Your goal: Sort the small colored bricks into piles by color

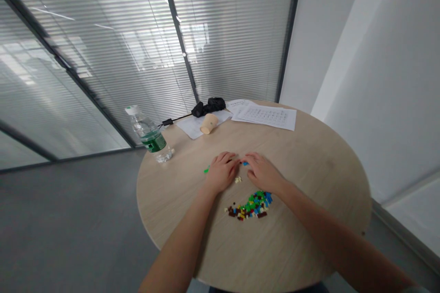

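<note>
Both hands rest on a round wooden table [309,165], fingertips meeting near its middle. My left hand [222,170] is curled, its fingers pinched on a tiny piece I cannot make out, and a small green brick [206,170] lies by its outer edge. My right hand [263,171] is also curled, fingertips at a small blue brick [245,163]. Between the hands lies a pale brick [238,179]. A pile of several small bricks [251,206], green, blue, brown, yellow and white, sits just in front of my right wrist.
A water bottle [151,136] with a green label stands at the table's left edge. At the far edge lie a tipped paper cup [209,123], printed sheets [266,116], a black bundle [208,106] with a cable, and glass walls with blinds behind.
</note>
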`<state>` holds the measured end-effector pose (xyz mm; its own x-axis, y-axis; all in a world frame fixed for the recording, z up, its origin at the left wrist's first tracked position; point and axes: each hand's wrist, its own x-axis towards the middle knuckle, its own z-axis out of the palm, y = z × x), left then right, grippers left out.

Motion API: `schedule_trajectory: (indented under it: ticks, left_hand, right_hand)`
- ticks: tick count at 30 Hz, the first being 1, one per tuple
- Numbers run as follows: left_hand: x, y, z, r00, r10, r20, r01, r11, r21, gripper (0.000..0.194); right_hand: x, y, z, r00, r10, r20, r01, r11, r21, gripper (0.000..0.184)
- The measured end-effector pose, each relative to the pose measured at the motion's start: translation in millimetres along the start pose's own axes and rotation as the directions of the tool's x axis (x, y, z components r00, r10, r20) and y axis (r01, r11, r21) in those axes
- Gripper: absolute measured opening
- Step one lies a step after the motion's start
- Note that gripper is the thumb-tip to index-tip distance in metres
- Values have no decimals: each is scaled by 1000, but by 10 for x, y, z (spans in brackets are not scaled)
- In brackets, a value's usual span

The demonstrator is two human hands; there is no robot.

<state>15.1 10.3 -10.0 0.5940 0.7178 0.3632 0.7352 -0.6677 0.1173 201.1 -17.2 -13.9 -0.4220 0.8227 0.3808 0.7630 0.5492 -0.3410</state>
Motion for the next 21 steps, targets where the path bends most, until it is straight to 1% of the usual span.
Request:
schedule_trajectory:
  ticks: [3, 5, 9, 12, 14, 18, 21]
  left_hand:
    - [-3, 4, -3, 999, -52, 8, 52, 999, 9, 31]
    - [-3, -1, -10, 994, -106, -6, 106, 994, 10, 32]
    - [2, -7, -45, 983, -183, -1, 183, 983, -7, 31]
    - [8, 0, -83, 977, -212, 14, 212, 977, -36, 28]
    - [13, 5, -102, 973, -229, 10, 229, 972, -48, 26]
    - [20, 7, -110, 965, -260, 11, 260, 964, -59, 25]
    - [23, 2, -100, 962, -271, 13, 272, 959, -82, 26]
  right_hand:
    - [6, 25, 29, 1000, 15, 14, -15, 1000, 4, 39]
    - [10, 44, 45, 1000, 17, 20, -18, 1000, 15, 39]
    - [34, 50, 88, 1000, 5, 29, -7, 997, 76, 41]
    - [53, 39, 113, 999, -32, 36, 27, 990, 139, 42]
    - [56, 40, 116, 999, -26, 24, 22, 988, 150, 42]
    - [45, 61, 104, 1000, 13, 19, -16, 991, 130, 40]
    - [39, 57, 111, 999, 0, 43, -4, 996, 93, 39]
